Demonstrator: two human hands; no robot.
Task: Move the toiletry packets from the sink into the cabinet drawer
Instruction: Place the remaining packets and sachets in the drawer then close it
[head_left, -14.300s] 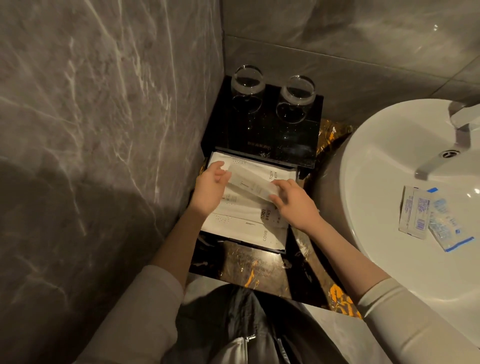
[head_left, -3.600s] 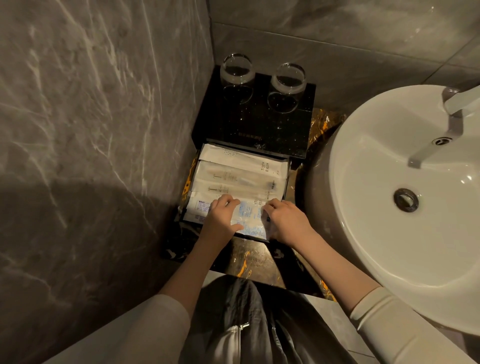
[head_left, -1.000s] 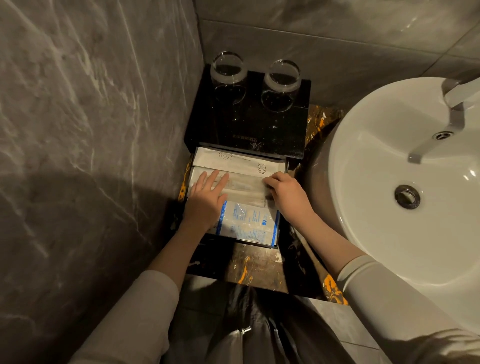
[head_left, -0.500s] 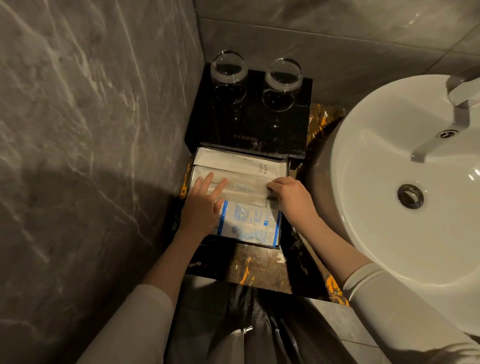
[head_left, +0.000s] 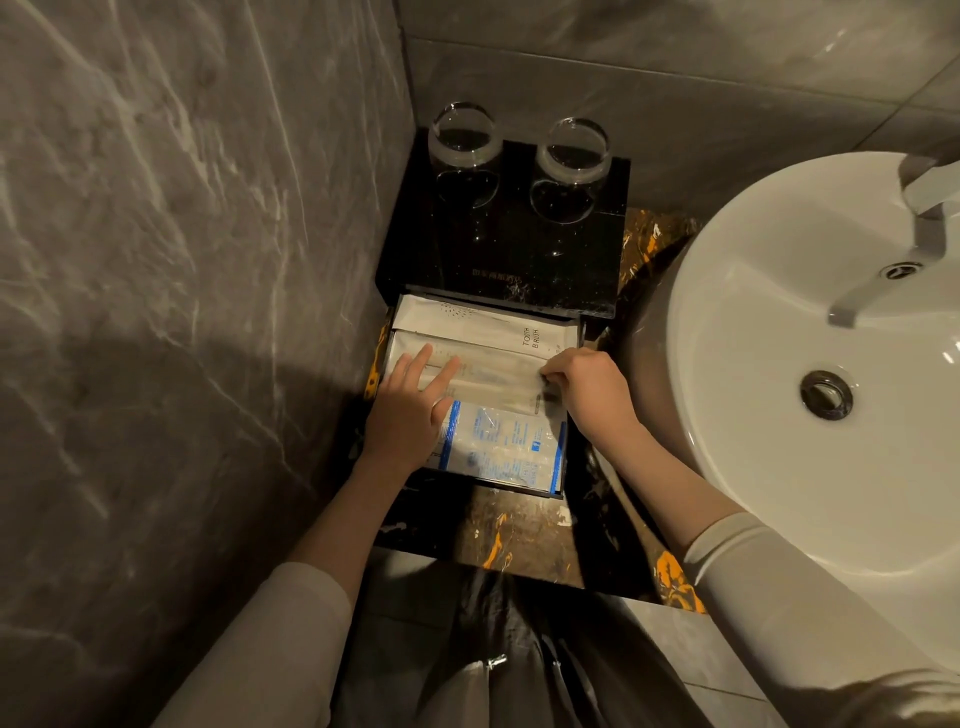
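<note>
- Clear plastic under my left hand (head_left: 410, 415): fingers (head_left: 415, 366) straight and spread, pressing flat on the long toothbrush packets (head_left: 488, 376) in the drawer (head_left: 569, 415). Nothing gripped on this side.
- My right hand (head_left: 589, 387) has its fingers curled in, pinching the right end of the same clear packets, near the drawer's right wall.
- Blue-edged toiletry packets (head_left: 501, 447) lie flat at the front of the drawer, just beside my left palm and touching the clear packets behind them.
- A white packet printed "TOOTH BRUSH" (head_left: 483, 325) sits furthest back, partly under the black cabinet (head_left: 509, 249).
- Two glasses (head_left: 465, 135) stand on the cabinet top, well apart from my hands.
- Sink (head_left: 769, 467) to my right: no packets in the part of the basin I can see, only the drain (head_left: 826, 395) and tap (head_left: 883, 291).
- Judgement: carrying looks done; I'm in the tidying step, squaring the pile so it lies low.
- Next move likely calls for letting go with both hands, checking nothing rides above the rim, then pushing the drawer shut evenly from its front edge along the bench (head_left: 519, 530).
</note>
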